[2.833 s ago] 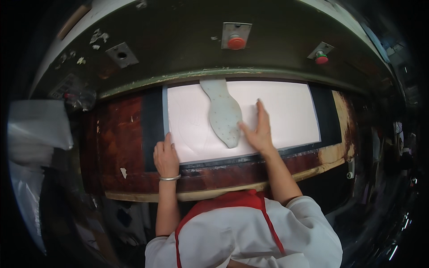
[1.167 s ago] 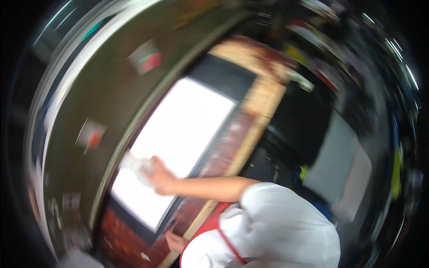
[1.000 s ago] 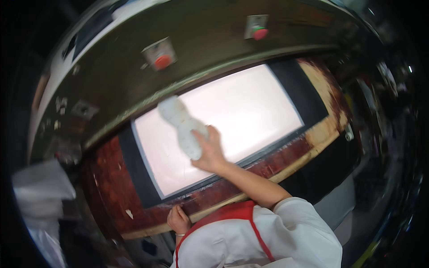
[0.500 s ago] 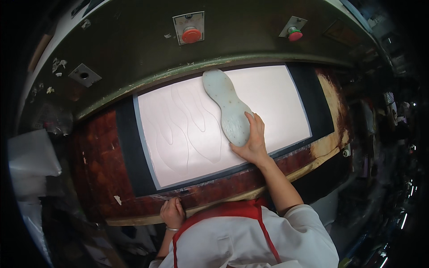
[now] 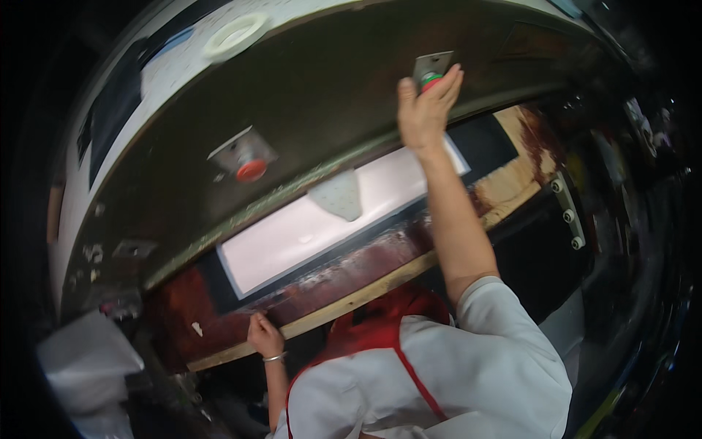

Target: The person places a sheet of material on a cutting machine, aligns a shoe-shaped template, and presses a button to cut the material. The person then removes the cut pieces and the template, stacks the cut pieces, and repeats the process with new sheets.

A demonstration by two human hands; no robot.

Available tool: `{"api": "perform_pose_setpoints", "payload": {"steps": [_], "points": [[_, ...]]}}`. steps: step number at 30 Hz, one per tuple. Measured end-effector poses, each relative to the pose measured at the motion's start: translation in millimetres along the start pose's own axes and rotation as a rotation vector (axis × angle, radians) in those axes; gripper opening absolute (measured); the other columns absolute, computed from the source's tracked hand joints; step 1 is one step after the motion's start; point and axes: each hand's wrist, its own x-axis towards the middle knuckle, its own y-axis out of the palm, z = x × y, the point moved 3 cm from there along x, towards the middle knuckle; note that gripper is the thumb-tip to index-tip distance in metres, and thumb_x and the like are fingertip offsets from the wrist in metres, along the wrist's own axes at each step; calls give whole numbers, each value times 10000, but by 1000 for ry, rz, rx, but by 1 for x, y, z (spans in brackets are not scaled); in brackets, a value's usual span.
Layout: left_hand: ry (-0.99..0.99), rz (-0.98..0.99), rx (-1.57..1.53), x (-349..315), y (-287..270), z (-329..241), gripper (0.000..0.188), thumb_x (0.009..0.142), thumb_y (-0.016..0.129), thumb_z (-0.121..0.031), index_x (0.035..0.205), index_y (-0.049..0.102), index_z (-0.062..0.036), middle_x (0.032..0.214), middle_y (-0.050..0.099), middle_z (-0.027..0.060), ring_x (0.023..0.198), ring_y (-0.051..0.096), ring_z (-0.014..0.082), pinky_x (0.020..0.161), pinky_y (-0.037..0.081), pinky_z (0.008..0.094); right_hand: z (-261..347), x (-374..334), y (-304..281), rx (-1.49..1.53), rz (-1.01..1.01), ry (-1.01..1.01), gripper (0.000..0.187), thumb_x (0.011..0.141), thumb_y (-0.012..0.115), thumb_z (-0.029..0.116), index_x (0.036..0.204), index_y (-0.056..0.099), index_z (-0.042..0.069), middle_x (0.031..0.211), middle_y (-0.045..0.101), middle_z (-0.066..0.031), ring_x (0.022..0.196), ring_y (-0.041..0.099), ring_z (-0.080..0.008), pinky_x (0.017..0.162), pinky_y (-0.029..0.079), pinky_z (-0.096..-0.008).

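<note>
My right hand point(image 5: 426, 117) reaches up to the red push button with a green collar point(image 5: 430, 82) on the dark green machine beam, fingers stretched out over it. Down at the table's front edge, my left hand point(image 5: 265, 337) is closed, its fingers curled in; whatever it may grip is hidden. A pale grey-green, sole-shaped plate point(image 5: 338, 196) lies on the pale pink sheet point(image 5: 274, 252), apart from both hands. Only its near, rounded end shows, as the beam covers the rest. My right forearm crosses over the right part of the sheet.
The machine beam point(image 5: 314, 102) hangs over the far part of the table and carries a second red button point(image 5: 251, 170). Black matting point(image 5: 486, 143) lies under the sheet. The worn reddish-brown table point(image 5: 365, 257) has a wooden front edge. Clear plastic point(image 5: 88, 358) hangs at left.
My right hand has let go of the sole-shaped plate and gone up to the right-hand button. The beam now covers more of the sheet and plate. My left hand stays at the table edge.
</note>
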Motion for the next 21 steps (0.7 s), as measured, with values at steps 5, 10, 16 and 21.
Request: {"api": "perform_pose_setpoints", "payload": {"steps": [5, 10, 16, 21], "points": [[70, -142, -51, 148, 33, 5, 282, 947, 447, -177, 977, 629, 35, 865, 657, 196, 766, 615, 330, 691, 475, 405, 2, 21, 69, 82, -136, 84, 1063, 705, 718, 229, 1401, 4, -139, 1455, 52, -367, 1364, 88, -506, 1134, 118, -487], [155, 54, 146, 304, 51, -4, 381, 994, 386, -306, 1013, 635, -18, 950, 658, 178, 851, 602, 381, 740, 463, 431, 22, 88, 128, 51, 139, 148, 1021, 775, 687, 333, 1447, 22, -52, 1479, -16, -346, 1377, 40, -509, 1130, 104, -528], [229, -57, 208, 357, 50, 11, 395, 994, 359, -315, 983, 645, -42, 920, 662, 170, 840, 613, 365, 726, 461, 427, 8, -30, 127, 181, 661, 317, 463, 744, 683, 165, 1160, 575, -7, 685, 578, -134, 768, 547, -294, 784, 424, -405], [260, -101, 248, 358, 44, 14, 400, 996, 361, -306, 948, 645, -27, 883, 670, 170, 797, 615, 366, 701, 464, 430, 6, -62, 121, 261, 412, -7, 141, 702, 655, 156, 647, 615, 31, 663, 583, -136, 760, 558, -311, 816, 425, -417]]}}
